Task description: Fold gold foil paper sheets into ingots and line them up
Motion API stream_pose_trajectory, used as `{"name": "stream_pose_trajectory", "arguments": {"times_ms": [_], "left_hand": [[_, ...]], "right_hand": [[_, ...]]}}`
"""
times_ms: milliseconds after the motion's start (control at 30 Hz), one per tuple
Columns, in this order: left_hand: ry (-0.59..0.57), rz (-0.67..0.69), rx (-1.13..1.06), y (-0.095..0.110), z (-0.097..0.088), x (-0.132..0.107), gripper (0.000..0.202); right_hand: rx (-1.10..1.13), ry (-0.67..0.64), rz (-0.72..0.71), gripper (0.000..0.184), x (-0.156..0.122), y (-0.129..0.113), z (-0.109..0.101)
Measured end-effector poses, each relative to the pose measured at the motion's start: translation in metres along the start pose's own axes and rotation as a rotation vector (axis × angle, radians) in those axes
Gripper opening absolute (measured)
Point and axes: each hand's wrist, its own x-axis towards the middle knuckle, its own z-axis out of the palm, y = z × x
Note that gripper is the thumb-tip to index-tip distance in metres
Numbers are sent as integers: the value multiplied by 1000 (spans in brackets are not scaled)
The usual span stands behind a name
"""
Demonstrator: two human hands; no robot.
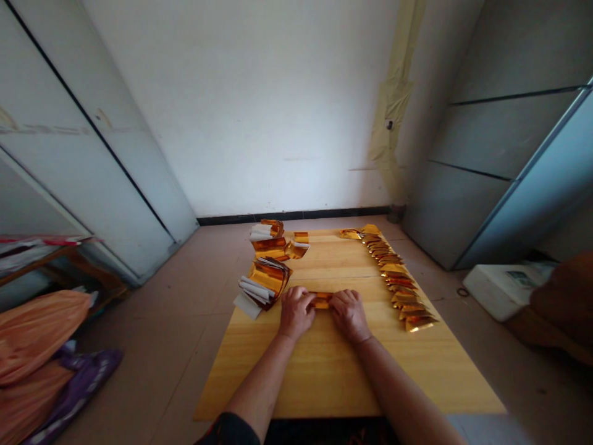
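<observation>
A strip of gold foil paper (pixel 321 300) lies across the middle of the wooden table (pixel 319 371), between my two hands. Its left end is gripped by the fingers of my left hand (pixel 296 311). At the right end, my right hand (pixel 351 314) has its fingers closed on the same paper. Left of my hands are stacks of gold foil paper (pixel 266 281) with pale backs, curled and fanned out. Along the right side runs a row of folded gold foil pieces (pixel 399 281), overlapping each other. My fingertips partly hide the strip's ends.
Behind the table stands a white wall (pixel 278 111). A grey cabinet (pixel 92 136) rises on the left, a refrigerator (pixel 500 136) on the right. On the floor are orange and purple bags (pixel 41 346) at left and a white box (pixel 503 287) at right.
</observation>
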Motion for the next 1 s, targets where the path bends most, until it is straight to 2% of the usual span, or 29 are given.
{"name": "stream_pose_trajectory", "arguments": {"times_ms": [200, 433, 600, 833, 1000], "left_hand": [[-71, -54, 0, 3, -1, 0, 46], [-107, -2, -9, 3, -2, 0, 29], [-87, 25, 2, 3, -1, -1, 21], [-60, 21, -35, 0, 0, -1, 18], [-37, 30, -54, -2, 1, 0, 18]], "right_hand": [[14, -17, -17, 17, -3, 2, 2], [70, -40, 54, 18, -4, 3, 3], [116, -67, 122, 17, -2, 6, 1], [120, -48, 99, 17, -5, 27, 8], [127, -65, 76, 20, -4, 33, 6]]}}
